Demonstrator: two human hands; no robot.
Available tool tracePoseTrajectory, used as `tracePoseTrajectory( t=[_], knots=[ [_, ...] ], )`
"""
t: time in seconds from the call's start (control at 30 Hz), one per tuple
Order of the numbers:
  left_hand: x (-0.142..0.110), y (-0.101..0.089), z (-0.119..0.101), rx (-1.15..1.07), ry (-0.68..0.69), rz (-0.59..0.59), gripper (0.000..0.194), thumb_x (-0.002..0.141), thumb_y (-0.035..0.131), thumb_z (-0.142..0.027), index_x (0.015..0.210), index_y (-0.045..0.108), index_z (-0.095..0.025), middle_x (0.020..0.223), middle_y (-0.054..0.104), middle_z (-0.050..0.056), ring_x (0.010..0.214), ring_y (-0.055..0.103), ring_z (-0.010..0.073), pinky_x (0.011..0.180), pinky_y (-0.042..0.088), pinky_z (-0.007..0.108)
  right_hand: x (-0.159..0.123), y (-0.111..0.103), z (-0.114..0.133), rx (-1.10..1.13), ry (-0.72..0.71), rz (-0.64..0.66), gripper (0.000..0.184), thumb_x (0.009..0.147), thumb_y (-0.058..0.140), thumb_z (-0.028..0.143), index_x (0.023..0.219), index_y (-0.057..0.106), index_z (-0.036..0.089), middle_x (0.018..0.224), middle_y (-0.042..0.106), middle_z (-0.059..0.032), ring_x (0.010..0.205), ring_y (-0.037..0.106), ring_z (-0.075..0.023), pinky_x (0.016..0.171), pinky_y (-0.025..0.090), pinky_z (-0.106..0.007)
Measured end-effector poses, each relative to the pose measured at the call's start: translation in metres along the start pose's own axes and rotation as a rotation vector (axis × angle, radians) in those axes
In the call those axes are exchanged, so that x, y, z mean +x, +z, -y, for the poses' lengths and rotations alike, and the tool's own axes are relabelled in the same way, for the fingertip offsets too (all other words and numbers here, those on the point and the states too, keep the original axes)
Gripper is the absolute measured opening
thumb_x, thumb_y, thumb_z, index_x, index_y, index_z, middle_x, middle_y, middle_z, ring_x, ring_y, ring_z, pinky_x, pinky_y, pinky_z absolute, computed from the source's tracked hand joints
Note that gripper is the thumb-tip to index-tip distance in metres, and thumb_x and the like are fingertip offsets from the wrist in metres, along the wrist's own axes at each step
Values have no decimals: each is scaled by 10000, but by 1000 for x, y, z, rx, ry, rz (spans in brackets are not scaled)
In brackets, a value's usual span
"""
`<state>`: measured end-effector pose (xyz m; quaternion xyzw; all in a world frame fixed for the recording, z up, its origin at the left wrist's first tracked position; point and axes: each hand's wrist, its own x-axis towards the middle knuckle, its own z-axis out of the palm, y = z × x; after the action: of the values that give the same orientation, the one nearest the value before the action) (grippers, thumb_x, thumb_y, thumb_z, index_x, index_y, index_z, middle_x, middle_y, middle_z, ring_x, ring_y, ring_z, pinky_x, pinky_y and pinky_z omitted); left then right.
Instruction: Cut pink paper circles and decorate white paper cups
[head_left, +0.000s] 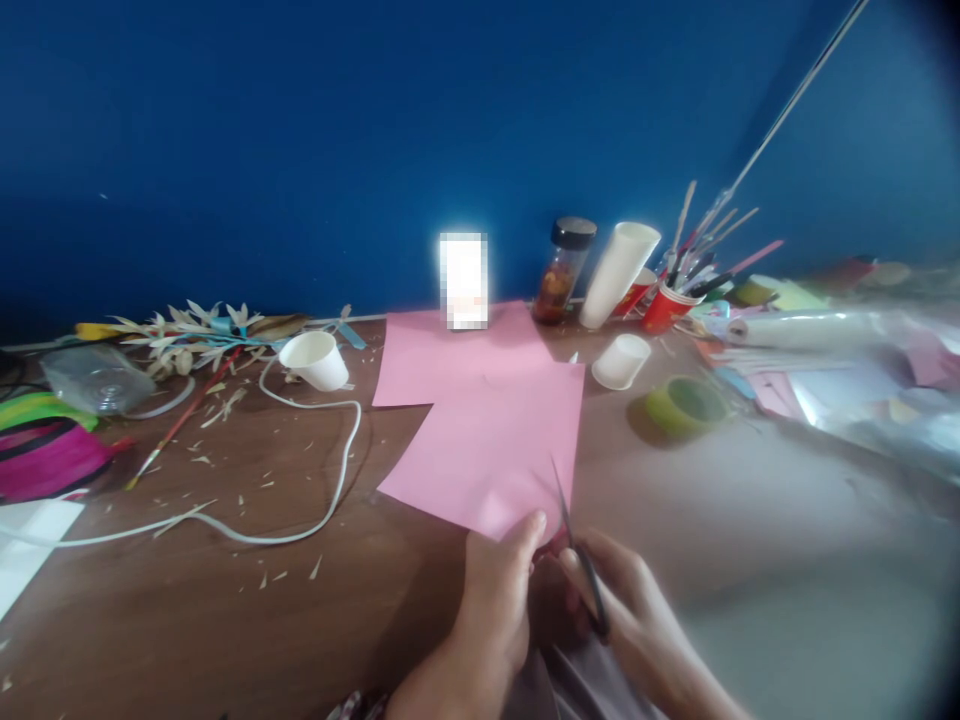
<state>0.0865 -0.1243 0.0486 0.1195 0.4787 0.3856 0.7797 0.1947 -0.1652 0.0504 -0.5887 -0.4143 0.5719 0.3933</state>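
My left hand (501, 580) grips the near edge of a pink paper sheet (502, 440), its thumb pressed on top. In my right hand (626, 595) is a pair of scissors (589, 580) with dark handles. The blades point up and away, over the sheet's near right corner; whether they have cut into it I cannot tell. Beneath the held sheet's far part, a second pink sheet (450, 350) lies on the brown table (300, 620).
White paper cups (315, 360) stand left and right of the sheets. A white cable (346, 460) winds across the left side among shavings and a paintbrush (187, 415). Behind are a dark-lidded jar (564, 270) and a red cup (667, 308) of brushes. A green tape roll (686, 405) sits right.
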Motion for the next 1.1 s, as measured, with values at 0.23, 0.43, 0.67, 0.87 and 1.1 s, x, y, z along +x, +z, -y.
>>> tracePoseTrajectory(
  t=[0.23,0.43,0.67,0.87,1.1],
  knots=[
    [-3,2,-3,-64,25,45,277,661,716,-363,684,562,-134,487,558,13,362,542,160,377,440,262,-2,-2,0,-5,-1,9,308,824,626,435,734,557,148,562,517,32,489,449,-88,463,366,-188],
    [-9,4,-8,-79,-12,58,231,694,682,-316,646,581,-113,507,583,39,394,566,166,408,468,275,0,-3,-4,-16,-4,3,307,819,627,430,727,555,147,539,504,39,466,434,-82,440,345,-183],
    [-4,-1,-4,-79,35,38,182,720,666,-280,686,580,-123,515,589,29,405,577,166,429,476,272,1,-2,-2,-1,-4,37,285,816,638,419,792,566,144,573,524,32,486,457,-88,450,361,-186],
    [-1,-7,2,-30,42,43,212,735,654,-313,761,578,-117,490,574,27,362,544,173,389,455,287,2,-4,-1,-16,-27,54,305,828,625,440,795,566,143,582,543,20,497,486,-96,458,380,-190],
    [-2,-6,-1,-67,64,113,135,763,625,-254,754,583,-127,498,588,28,380,563,161,399,458,257,4,-5,-4,-28,-32,47,318,829,621,458,818,569,144,586,552,18,489,494,-95,454,388,-190]
  ],
)
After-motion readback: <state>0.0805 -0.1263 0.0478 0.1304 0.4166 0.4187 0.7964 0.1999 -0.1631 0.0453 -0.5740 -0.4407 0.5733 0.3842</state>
